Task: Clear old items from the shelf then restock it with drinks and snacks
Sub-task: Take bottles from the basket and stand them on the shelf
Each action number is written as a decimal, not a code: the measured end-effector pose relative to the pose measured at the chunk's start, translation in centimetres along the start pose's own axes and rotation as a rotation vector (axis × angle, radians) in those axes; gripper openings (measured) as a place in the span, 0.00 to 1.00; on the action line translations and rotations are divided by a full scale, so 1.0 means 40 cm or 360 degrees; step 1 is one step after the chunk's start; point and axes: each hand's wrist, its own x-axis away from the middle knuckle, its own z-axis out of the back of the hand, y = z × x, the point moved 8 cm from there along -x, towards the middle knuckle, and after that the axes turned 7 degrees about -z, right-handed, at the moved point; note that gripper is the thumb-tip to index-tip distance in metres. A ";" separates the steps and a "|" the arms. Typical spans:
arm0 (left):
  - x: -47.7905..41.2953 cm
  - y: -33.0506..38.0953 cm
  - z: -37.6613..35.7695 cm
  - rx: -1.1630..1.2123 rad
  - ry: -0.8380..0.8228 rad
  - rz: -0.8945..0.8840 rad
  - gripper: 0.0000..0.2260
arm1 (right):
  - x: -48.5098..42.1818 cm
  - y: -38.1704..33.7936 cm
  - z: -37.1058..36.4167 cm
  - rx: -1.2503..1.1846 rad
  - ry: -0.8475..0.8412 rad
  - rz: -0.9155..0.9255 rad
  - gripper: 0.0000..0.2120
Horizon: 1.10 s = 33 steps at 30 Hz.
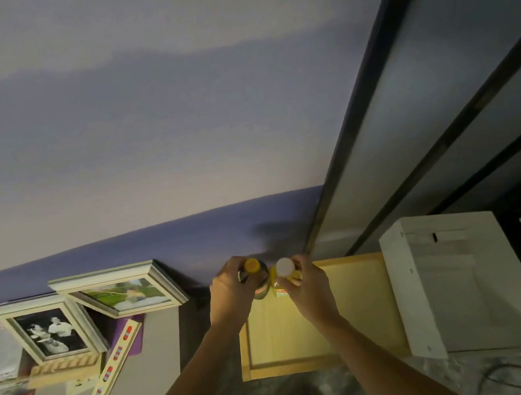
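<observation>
I look straight down at a pale wooden shelf (357, 302) by a purple wall. My left hand (232, 289) grips a dark drink bottle with a yellow cap (252, 265) at the shelf's back left corner. My right hand (306, 288) grips a yellow bottle with a white cap (284, 267) right beside it. The two bottles stand upright and close together, nearly touching. Both bottles' lower parts are hidden by my fingers.
A white open box (459, 287) stands on the shelf's right side. On a grey surface (163, 364) at left lie two framed photos (49, 330) (123, 294), a long striped wooden stick (114, 362), a wooden rack and cards. Dark shelving rises at right.
</observation>
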 end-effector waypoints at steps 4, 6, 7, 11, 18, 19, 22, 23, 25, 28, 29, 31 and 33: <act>0.002 0.003 -0.001 -0.0032 -0.0044 0.0015 0.11 | -0.003 -0.006 0.004 0.0069 -0.0044 0.0004 0.24; 0.003 0.007 0.005 -0.0068 -0.0093 0.0005 0.12 | 0.000 -0.012 0.011 0.0134 -0.0069 0.0021 0.25; 0.006 0.013 0.012 -0.0096 -0.0140 0.0005 0.14 | 0.004 -0.016 0.019 0.0177 -0.0084 0.0037 0.28; 0.015 0.030 0.084 -0.0229 -0.0201 0.0013 0.34 | 0.017 -0.071 0.085 0.0322 -0.0137 0.0116 0.39; 0.049 0.116 0.297 -0.0371 -0.0176 -0.0183 0.35 | 0.071 -0.246 0.230 0.0501 -0.0022 0.0230 0.46; 0.057 0.128 0.332 -0.0409 -0.0151 -0.0201 0.36 | 0.089 -0.276 0.245 0.0514 0.0004 0.0240 0.47; 0.082 0.158 0.436 -0.0541 -0.0048 -0.0285 0.39 | 0.152 -0.373 0.288 0.0553 0.0071 0.0238 0.50; 0.097 0.168 0.473 -0.0570 -0.0011 -0.0293 0.40 | 0.177 -0.404 0.298 0.0562 0.0087 0.0233 0.50; 0.128 0.181 0.544 -0.0636 0.0065 -0.0292 0.41 | 0.221 -0.456 0.311 0.0590 0.0115 0.0233 0.49; 0.193 0.187 0.648 -0.0718 0.0228 -0.0296 0.44 | 0.286 -0.520 0.321 0.0678 0.0167 0.0272 0.49; 0.222 0.185 0.680 -0.0732 0.0265 -0.0278 0.45 | 0.307 -0.539 0.320 0.0714 0.0185 0.0296 0.48; 0.280 0.169 0.732 -0.0759 0.0326 -0.0236 0.48 | 0.349 -0.574 0.313 0.0758 0.0193 0.0337 0.49; 0.351 0.149 0.777 -0.0783 0.0374 -0.0165 0.49 | 0.393 -0.600 0.298 0.0787 0.0165 0.0357 0.51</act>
